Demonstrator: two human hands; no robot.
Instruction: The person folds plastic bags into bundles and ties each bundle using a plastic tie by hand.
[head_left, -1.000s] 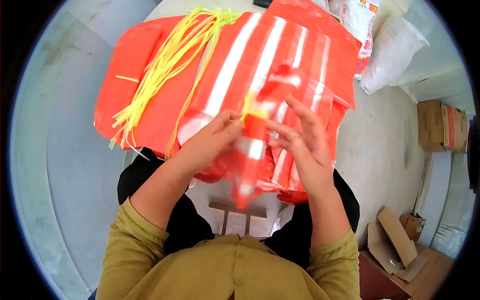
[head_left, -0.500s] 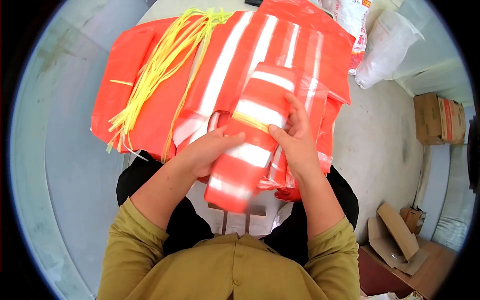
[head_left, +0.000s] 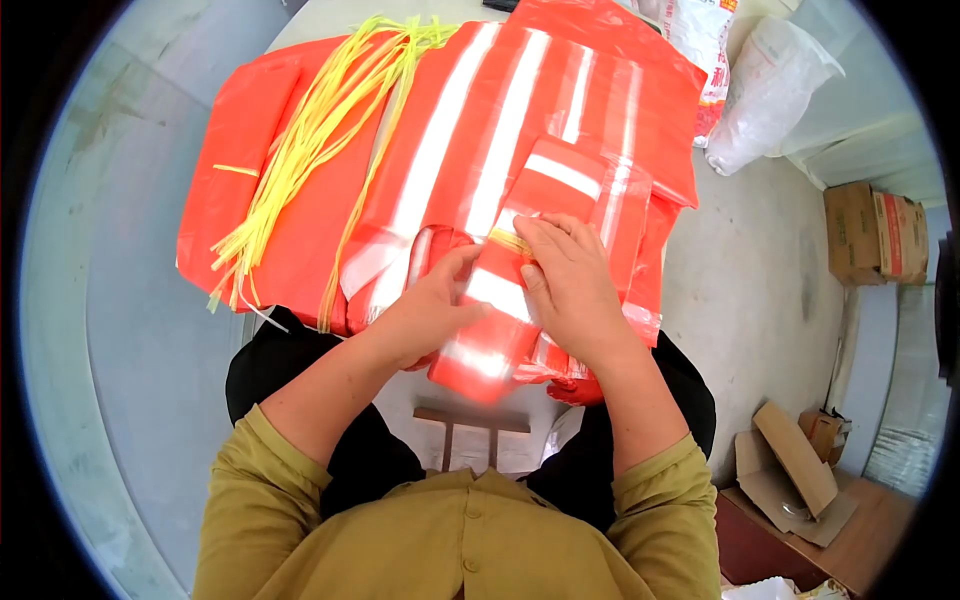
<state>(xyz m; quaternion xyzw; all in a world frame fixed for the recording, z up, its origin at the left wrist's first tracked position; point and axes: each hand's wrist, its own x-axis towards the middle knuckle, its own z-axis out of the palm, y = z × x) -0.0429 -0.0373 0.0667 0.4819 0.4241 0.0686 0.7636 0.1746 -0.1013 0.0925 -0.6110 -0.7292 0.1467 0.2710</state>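
Observation:
A folded bundle of red plastic bags (head_left: 560, 178), with shiny white glare bands across it, slants over the front of a larger red pile. Around its middle runs a yellow strap (head_left: 509, 242). My left hand (head_left: 425, 315) grips the bundle's left edge, thumb over the top and the other fingers partly hidden. My right hand (head_left: 578, 290) lies over the right side, its fingertips pressed down at the strap. Beneath are more red plastic bags (head_left: 460, 130), stacked and glossy. A bunch of loose yellow strips (head_left: 320, 140) lies to the left.
Another red folded stack (head_left: 225, 195) sits at the table's left. White plastic sacks (head_left: 765, 95) stand beyond the right corner. Cardboard boxes (head_left: 855, 235) rest by the right wall, with an opened carton (head_left: 795, 470) lower down. A brown stool-like frame (head_left: 470, 420) shows between my knees.
The bundle has shifted slightly right and down onto the pile. My right hand's fingers have moved from the bundle's right edge across onto the strap.

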